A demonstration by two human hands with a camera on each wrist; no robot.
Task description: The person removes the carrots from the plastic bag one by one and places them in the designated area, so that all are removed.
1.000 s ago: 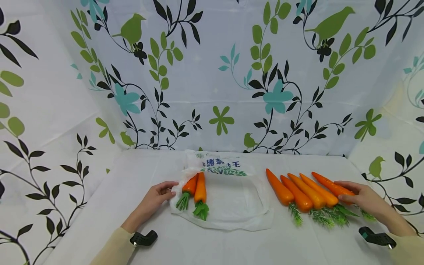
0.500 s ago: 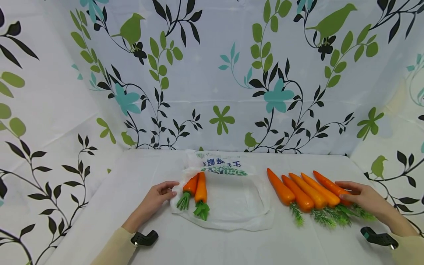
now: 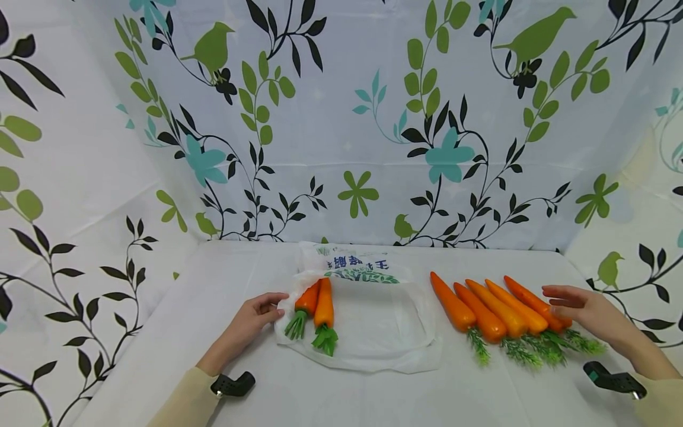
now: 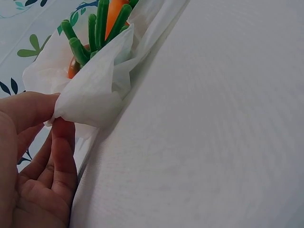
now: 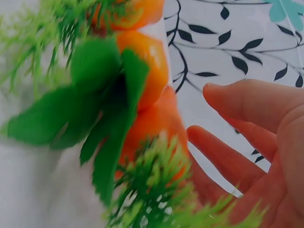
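Observation:
My left hand [image 3: 255, 320] pinches the left edge of a white plastic bag [image 3: 379, 332] between thumb and fingertips; in the left wrist view the bag [image 4: 92, 95] bunches at the pinch. Two orange carrots lie at the bag's left side: one carrot [image 3: 307, 298] has cut green stalks, the other carrot [image 3: 322, 302] a leafy top. On the right, my right hand [image 3: 594, 317] hovers by the rightmost carrot [image 3: 525, 295], fingers loosely extended. The right wrist view shows its thumb and fingers spread, with nothing between them, beside the orange carrot [image 5: 149, 126].
Several more carrots [image 3: 496, 311] lie side by side to the bag's right, tips pointing away, feathery green tops [image 3: 520, 351] toward me. A white cloth covers the table [image 3: 331, 400]. Behind it hangs a leaf-and-bird patterned curtain [image 3: 315, 118].
My right hand has let go of the rightmost carrot and drawn slightly back, its fingers opening. That carrot has turned slightly closer to the row. The left hand stays on the bag.

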